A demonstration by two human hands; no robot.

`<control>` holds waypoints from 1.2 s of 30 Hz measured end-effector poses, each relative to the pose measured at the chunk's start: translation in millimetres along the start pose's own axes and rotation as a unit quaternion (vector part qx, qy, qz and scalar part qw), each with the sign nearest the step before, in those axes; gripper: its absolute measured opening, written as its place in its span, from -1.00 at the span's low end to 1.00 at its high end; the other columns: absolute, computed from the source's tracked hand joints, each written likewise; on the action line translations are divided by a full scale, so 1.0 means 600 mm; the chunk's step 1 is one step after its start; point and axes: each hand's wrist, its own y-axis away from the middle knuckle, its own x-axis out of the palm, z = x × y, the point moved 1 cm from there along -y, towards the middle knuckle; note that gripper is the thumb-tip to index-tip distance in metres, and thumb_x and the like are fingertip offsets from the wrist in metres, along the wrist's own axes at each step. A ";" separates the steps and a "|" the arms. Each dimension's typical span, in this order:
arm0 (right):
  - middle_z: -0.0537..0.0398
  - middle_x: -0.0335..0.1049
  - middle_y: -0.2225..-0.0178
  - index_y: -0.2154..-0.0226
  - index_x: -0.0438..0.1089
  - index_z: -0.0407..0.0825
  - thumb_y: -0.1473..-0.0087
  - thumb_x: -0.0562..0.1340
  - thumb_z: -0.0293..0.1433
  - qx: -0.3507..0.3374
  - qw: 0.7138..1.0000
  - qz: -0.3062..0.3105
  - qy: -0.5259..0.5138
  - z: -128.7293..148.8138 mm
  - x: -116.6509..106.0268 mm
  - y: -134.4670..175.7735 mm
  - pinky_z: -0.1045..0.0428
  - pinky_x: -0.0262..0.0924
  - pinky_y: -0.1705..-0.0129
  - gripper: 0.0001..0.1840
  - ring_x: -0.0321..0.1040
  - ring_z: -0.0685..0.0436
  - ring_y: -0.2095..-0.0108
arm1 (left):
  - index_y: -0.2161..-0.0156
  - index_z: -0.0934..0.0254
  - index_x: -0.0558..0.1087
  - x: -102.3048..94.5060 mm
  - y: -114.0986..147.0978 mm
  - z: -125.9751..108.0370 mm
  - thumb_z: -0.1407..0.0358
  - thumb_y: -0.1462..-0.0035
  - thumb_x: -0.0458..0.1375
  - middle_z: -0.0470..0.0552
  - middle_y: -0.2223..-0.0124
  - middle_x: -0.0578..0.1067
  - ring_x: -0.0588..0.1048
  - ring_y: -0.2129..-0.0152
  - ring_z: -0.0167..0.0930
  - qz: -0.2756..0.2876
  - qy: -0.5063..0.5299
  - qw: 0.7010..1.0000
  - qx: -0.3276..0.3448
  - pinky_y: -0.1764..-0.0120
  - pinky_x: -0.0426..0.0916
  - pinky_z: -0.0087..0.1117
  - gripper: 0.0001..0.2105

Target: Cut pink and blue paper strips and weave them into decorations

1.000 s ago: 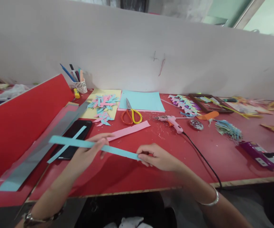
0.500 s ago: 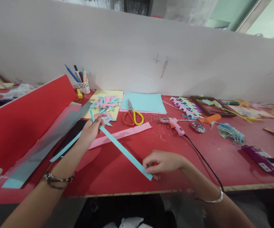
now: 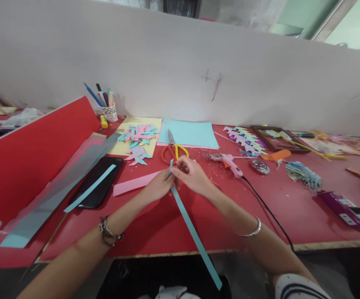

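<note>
Close together above the table, both hands meet at one end of a narrow blue paper strip (image 3: 195, 234). My left hand (image 3: 159, 185) pinches it, a short end poking up above the fingers. The fingers of my right hand (image 3: 195, 176) are curled, thumb and fingertips at that short end. The long part slants down past the table's front edge. Just behind the hands lie scissors (image 3: 176, 151) with red and yellow handles, partly covered by the right hand. A pink paper strip (image 3: 134, 184) runs under the left hand's side.
On the left, a black phone (image 3: 113, 174) carries another blue strip (image 3: 91, 190). Folded paper pieces (image 3: 139, 135) rest on yellow paper, beside blue sheets (image 3: 191, 133). A pink glue gun (image 3: 228, 162), its cord trailing to the front edge, lies right. A pen cup (image 3: 109, 112) stands behind.
My left hand has moved right and my right hand up and left, so they now meet. The right hand has let go of the strip's far end, which now hangs lower.
</note>
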 end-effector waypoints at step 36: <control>0.29 0.08 0.66 0.63 0.11 -0.03 0.15 0.05 -0.39 0.040 0.993 -0.014 -0.108 -0.039 0.013 0.005 0.15 -0.01 0.57 -0.89 0.05 0.10 0.64 | 0.43 0.26 0.27 0.012 0.000 0.027 0.29 -0.02 -0.05 -0.11 0.52 0.40 0.39 0.58 -0.43 -0.016 -0.119 0.992 0.046 0.48 0.23 -0.44 -0.89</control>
